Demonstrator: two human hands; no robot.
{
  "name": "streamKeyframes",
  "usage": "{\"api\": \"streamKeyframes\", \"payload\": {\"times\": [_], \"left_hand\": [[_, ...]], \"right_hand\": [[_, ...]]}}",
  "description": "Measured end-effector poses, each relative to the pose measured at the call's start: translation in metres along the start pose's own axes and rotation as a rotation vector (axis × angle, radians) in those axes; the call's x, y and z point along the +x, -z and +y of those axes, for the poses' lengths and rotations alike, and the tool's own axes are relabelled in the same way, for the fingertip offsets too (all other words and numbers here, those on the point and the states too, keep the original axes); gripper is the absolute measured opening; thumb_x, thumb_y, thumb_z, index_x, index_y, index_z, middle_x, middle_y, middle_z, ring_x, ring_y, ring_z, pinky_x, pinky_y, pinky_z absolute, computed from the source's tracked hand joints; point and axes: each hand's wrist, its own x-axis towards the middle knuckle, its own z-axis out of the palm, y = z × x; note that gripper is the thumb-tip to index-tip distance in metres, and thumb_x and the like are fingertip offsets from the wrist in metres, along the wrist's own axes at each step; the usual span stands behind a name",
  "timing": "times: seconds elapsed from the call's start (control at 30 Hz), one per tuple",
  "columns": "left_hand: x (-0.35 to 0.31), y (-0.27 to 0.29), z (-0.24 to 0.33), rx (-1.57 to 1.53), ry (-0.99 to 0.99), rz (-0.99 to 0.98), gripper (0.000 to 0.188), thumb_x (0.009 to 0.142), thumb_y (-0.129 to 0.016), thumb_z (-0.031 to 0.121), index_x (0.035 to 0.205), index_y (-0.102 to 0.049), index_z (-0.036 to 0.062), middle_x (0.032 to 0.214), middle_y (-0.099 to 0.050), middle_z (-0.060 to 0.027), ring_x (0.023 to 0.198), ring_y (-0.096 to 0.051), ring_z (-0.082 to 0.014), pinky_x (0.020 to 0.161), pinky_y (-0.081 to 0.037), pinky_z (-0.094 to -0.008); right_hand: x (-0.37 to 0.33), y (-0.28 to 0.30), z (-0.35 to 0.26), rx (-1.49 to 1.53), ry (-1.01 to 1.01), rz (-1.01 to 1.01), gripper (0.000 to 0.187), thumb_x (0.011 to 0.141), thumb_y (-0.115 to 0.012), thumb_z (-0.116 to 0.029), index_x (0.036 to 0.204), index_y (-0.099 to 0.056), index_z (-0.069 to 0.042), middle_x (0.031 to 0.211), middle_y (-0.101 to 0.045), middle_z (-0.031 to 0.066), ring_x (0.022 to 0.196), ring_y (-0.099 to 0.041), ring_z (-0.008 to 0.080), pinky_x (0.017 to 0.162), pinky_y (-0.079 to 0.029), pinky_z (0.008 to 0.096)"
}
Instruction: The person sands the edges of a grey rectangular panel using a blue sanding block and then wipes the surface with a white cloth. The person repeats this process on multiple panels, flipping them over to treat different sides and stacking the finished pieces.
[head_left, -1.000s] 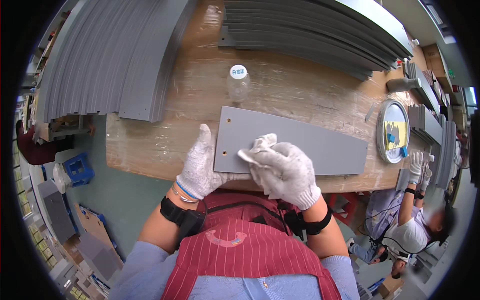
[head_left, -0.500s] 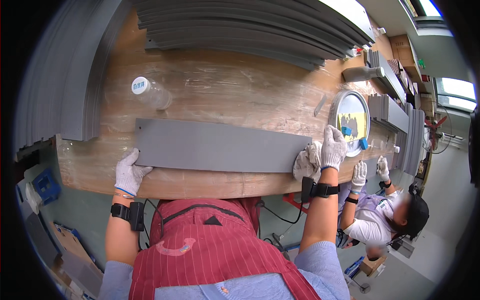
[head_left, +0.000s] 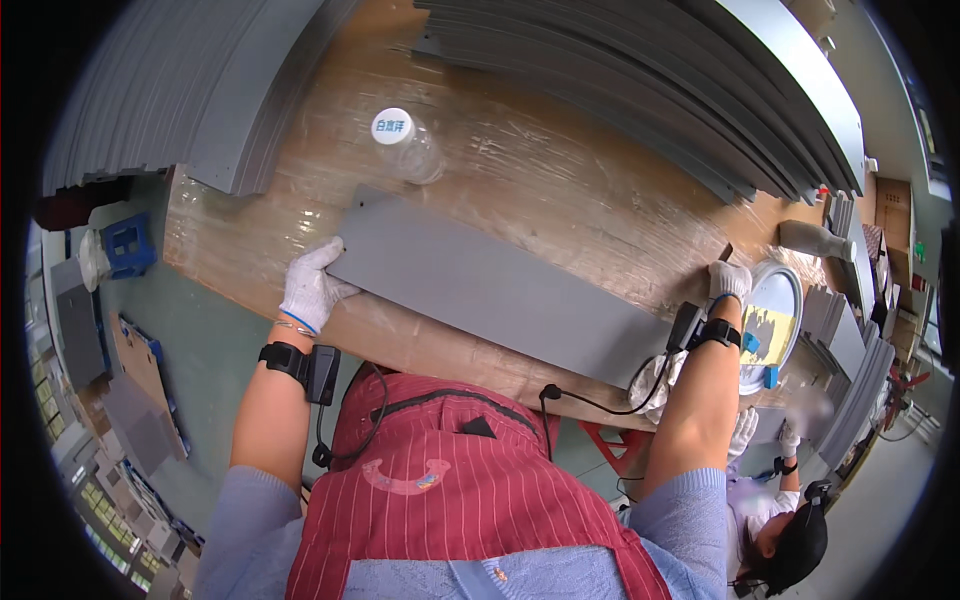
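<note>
A long flat grey panel point(head_left: 500, 285) lies slanted across the film-covered table in front of me. My left hand point(head_left: 315, 285), in a white knit glove, grips its left end, thumb along the edge and fingers at the corner. Beyond the panel's right end, my gloved right hand point(head_left: 730, 280) is closed on a small dark flat strip point(head_left: 728, 252), whose tip shows past the fingers. A crumpled whitish cloth point(head_left: 652, 388) lies by the panel's right end, partly behind my right forearm. Right of that hand, a round metal lid point(head_left: 790, 275) carries a yellow patch and blue blocks.
A clear bottle point(head_left: 412, 150) with a white cap stands beyond the panel. Stacks of grey panels rise at the far left point(head_left: 215, 95) and far side point(head_left: 640, 90). A grey bottle point(head_left: 815, 240) lies at the right, near a co-worker's gloved hand point(head_left: 742, 433).
My right hand has moved off the cloth and lid side to the small strip, and closed on it. The view has turned, so the panel appears more slanted. My left hand stays at the panel's left end.
</note>
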Motion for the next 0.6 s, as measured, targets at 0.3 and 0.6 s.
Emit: {"api": "streamKeyframes", "payload": {"times": [0.3,0.6], "left_hand": [[0.011,0.029,-0.008,-0.178,0.044,-0.292,0.048,0.092,-0.061,0.011,0.136,-0.048,-0.0029,0.129,-0.059,-0.0169,0.116,-0.062,-0.0304,0.094,-0.056,-0.0519],[0.016,0.034,-0.011,-0.155,0.069,-0.420,0.059,0.090,-0.061,-0.001,0.145,-0.041,-0.0040,0.137,-0.057,-0.0155,0.116,-0.063,-0.0267,0.095,-0.057,-0.0430]], "right_hand": [[-0.202,-0.056,-0.091,0.600,0.821,0.164,0.026,0.086,-0.059,0.000,0.111,-0.067,-0.001,0.094,-0.069,0.0135,0.082,-0.067,0.0221,0.075,-0.054,0.0369],[-0.358,-0.122,-0.231,0.134,1.209,0.105,0.034,0.088,-0.063,-0.019,0.121,-0.063,-0.019,0.090,-0.067,0.0130,0.076,-0.068,0.0324,0.061,-0.054,0.0458]]}}
